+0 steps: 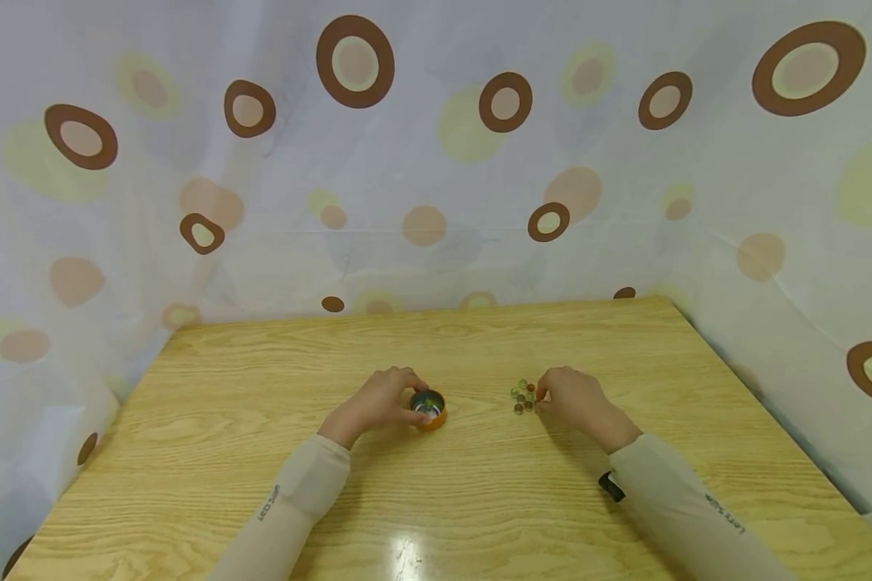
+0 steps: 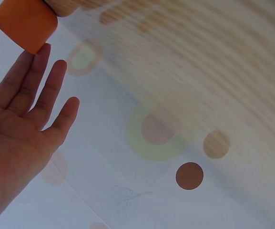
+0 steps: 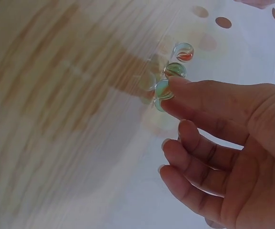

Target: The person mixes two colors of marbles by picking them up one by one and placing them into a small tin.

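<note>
Marbles [image 1: 519,409] lie in a loose cluster on the desk [image 1: 472,500], right of its middle and well apart from its far edge; the orange-sided cup [image 1: 438,420] stands to their left, about midway between the desk's left and right edges, mouth up. The right hand [image 1: 572,397] reaches in from the desk's right side of the cluster, its thumb and forefinger pinching 1 marble [image 3: 163,89], its other 3 fingers loosely bent and holding nothing. The left hand [image 1: 387,401] grips the cup by its wall, thumb on the side toward the near edge, fingers toward the far edge. Something small and green [image 1: 429,403] shows inside the cup, though from the head view I can't be sure it is a marble. My reading is that the step in hand is picking 1 marble out of the cluster while the cup is steadied. The next move seems to call for a light, secure fingertip grip, since round glass should slip easily, and a lift straight up that leaves the neighbouring marbles undisturbed.
</note>
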`<action>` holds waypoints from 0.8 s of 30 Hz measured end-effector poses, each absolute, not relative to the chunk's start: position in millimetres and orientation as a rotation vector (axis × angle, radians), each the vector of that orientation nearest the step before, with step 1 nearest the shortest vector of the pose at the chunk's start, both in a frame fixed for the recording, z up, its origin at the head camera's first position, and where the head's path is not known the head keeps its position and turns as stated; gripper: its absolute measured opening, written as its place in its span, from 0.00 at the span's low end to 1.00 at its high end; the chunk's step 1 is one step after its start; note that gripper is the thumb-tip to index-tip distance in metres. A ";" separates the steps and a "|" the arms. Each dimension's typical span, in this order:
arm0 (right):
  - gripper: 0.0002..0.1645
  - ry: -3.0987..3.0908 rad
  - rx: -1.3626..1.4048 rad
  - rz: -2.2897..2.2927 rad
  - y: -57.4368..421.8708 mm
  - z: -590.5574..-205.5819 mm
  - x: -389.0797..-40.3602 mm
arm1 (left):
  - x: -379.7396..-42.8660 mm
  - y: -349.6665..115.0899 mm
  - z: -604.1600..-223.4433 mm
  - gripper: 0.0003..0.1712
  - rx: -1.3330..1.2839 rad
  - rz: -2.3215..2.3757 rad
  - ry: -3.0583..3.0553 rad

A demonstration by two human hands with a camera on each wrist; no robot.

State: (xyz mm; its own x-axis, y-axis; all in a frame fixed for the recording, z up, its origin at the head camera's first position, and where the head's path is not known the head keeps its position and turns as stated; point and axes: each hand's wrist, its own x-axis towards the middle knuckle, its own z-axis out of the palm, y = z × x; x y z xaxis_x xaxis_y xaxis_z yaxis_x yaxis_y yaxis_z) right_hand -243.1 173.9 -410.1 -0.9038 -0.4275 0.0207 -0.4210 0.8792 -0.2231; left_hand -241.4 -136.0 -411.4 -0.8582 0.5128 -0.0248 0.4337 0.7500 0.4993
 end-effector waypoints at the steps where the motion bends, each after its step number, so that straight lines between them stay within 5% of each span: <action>1: 0.05 3.017 -0.680 -0.352 174.0 -410.3 -243.0 | -241.3 -135.8 -411.3 0.26 0.761 0.739 2.785; 24: 0.05 3.004 -0.663 -0.347 177.0 -408.1 -238.5 | -243.2 -136.3 -413.1 0.24 0.785 0.726 2.793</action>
State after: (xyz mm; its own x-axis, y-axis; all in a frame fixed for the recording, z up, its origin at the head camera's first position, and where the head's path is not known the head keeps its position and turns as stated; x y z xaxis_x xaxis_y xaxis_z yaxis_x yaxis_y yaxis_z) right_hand -238.5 177.0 -408.1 -0.9072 -0.4207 0.0039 -0.4105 0.8831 -0.2271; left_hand -243.2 -136.3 -413.1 -0.8516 0.5240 -0.0139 0.4509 0.7458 0.4904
